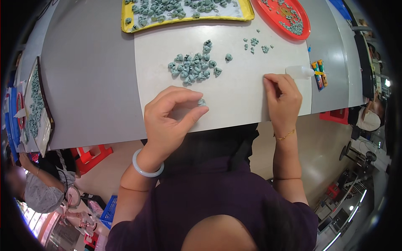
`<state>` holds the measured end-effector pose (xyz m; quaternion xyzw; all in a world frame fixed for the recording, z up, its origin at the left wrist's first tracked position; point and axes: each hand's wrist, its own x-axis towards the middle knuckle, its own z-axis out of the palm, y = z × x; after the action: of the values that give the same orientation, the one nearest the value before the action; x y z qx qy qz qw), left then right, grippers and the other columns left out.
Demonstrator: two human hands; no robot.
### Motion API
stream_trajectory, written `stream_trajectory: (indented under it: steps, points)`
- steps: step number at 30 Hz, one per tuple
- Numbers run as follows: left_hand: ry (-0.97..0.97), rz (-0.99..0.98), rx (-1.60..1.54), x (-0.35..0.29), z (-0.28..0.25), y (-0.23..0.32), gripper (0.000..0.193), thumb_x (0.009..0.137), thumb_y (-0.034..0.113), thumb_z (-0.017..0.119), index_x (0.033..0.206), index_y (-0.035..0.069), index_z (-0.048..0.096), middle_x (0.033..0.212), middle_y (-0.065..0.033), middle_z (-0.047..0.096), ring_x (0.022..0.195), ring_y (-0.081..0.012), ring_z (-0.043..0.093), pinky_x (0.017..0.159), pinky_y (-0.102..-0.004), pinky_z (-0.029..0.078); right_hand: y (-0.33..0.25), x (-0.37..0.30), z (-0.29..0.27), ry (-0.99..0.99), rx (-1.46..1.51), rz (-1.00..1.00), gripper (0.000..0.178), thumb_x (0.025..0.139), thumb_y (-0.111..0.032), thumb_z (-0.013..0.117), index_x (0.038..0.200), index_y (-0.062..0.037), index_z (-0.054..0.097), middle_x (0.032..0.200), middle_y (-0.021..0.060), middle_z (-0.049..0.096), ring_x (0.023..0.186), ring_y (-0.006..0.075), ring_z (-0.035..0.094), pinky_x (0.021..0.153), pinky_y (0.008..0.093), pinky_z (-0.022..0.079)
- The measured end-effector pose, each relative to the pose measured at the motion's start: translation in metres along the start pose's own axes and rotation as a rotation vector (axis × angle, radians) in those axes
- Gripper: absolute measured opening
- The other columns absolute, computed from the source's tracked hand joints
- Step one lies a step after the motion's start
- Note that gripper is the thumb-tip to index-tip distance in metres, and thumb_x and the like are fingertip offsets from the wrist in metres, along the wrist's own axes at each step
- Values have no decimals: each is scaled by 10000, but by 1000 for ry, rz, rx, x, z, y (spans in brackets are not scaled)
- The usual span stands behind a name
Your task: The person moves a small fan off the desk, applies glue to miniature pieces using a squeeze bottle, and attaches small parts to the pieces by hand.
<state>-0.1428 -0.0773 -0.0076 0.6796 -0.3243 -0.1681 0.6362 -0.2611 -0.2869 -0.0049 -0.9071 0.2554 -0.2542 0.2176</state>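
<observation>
L hand (169, 111) has a sm. grey-green pc (202, 101) pinched btwn thumb & index tips; pc is just past ctr toward 12. Mostly hidden by fingers & tiny, so can't tell its long axis or which way it points. Thumb & index tips aim approx 2 to 3 o'c. R hand (284, 94) sits at 2, thumb & fingertips bunched, pointing approx 11; can't tell if it grips anything. Squeeze bottle (298, 72) lies beside R fingers, long axis approx 9–3, orange nozzle toward 3. Glue-type tubes (319, 75) beyond it, long axis approx 11–5.

Pile (192, 67) of similar pcs at 12, facing every which way, a few straying toward 1. Smaller bits (254, 42) scattered near 1.

Surface: wht sheet (238, 98) on grey tbl (92, 83). Yellow-rimmed tray (250, 12) w/ more pcs at 12; red oval tray (300, 37) w/ sm. bits at 1; dark-edged tray (44, 140) at 9, also w/ pcs.

Room: red stool (92, 159) btwn 8 & 9, co-worker (44, 192) at 8, blue basket (109, 209) btwn 7 & 8. Another red stool (335, 116) & seated person (370, 119) at 3; pale floor (326, 140) below tbl edge.
</observation>
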Motion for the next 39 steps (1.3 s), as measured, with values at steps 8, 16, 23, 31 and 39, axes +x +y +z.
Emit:
stream_trajectory:
  steps: [8, 16, 23, 31, 39]
  points:
    - [103, -38, -44, 1, 1, 2, 189, 666, 3, 720, 838, -3, 642, 795, -83, 628, 715, -154, 602, 652, -241, 481, -45, 9, 16, -297, 125, -49, 83, 740, 1, 637, 808, -19, 593, 709, 44, 544, 573, 120, 530, 508, 224, 415]
    - [66, -5, -65, 2, 2, 3, 178, 688, -1, 706, 849, -12, 630, 817, -89, 620, 703, -151, 620, 636, -237, 506, -35, 24, 20, -315, 194, -385, 105, 715, 10, 641, 809, -33, 624, 782, 53, 577, 641, 160, 565, 555, 253, 451]
    - [75, -16, -62, -1, 3, 5, 178, 693, -3, 704, 854, -15, 630, 826, -92, 619, 714, -156, 628, 643, -238, 516, -43, 26, 17, -427, 134, -357, 87, 699, 17, 633, 775, -19, 612, 781, 61, 582, 684, 215, 582, 609, 280, 468]
    - [36, -66, -112, 7, 2, 5, 193, 679, -54, 694, 857, -23, 627, 859, -88, 605, 758, -133, 589, 682, -230, 491, -25, 51, 0, -556, 89, -529, 125, 680, 44, 621, 791, -7, 594, 785, 78, 579, 720, 227, 581, 656, 292, 470]
    - [107, -111, -120, -8, -5, 7, 179, 691, 24, 704, 853, 8, 629, 796, -80, 596, 705, -151, 585, 646, -252, 488, -45, 22, 15, -410, 176, -248, 147, 665, 36, 657, 775, 11, 562, 701, 100, 535, 631, 211, 522, 591, 288, 420]
